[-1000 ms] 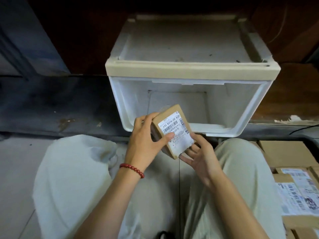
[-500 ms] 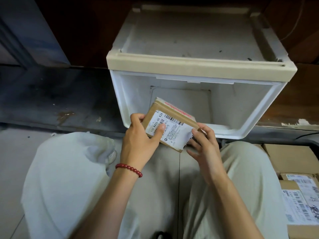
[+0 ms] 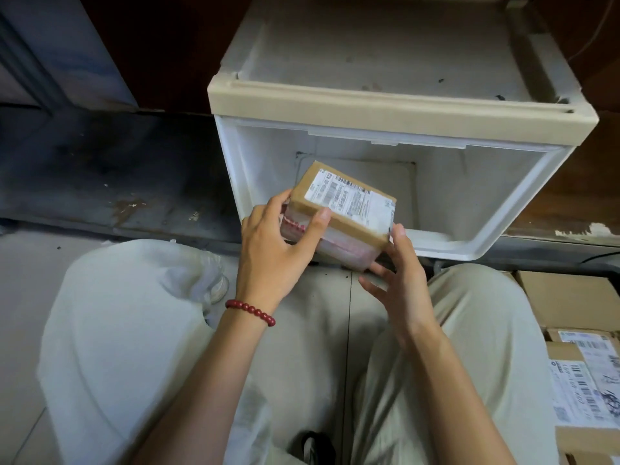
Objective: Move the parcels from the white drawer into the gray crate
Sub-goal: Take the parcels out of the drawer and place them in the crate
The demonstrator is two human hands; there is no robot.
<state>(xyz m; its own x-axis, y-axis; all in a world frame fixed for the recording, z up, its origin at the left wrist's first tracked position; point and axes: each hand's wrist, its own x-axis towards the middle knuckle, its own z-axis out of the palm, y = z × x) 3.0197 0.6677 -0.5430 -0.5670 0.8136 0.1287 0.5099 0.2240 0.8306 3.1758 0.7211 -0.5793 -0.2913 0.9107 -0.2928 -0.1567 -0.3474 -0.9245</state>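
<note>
A small brown cardboard parcel with a white shipping label and red-printed tape sits between both hands, just in front of the white drawer. My left hand grips its left end, thumb on the top edge. My right hand holds its right lower corner with the fingertips. The drawer stands pulled out and I see nothing else in it. More labelled parcels lie packed together at the right edge; the gray crate itself is not visible.
My knees in pale trousers frame the tiled floor below the hands. A dark worn ledge runs left of the drawer. The beige cabinet top sits above the drawer opening.
The parcel has turned in my hands so its label faces up and its taped side faces me, and it has shifted slightly right and forward. The view has moved closer to the drawer.
</note>
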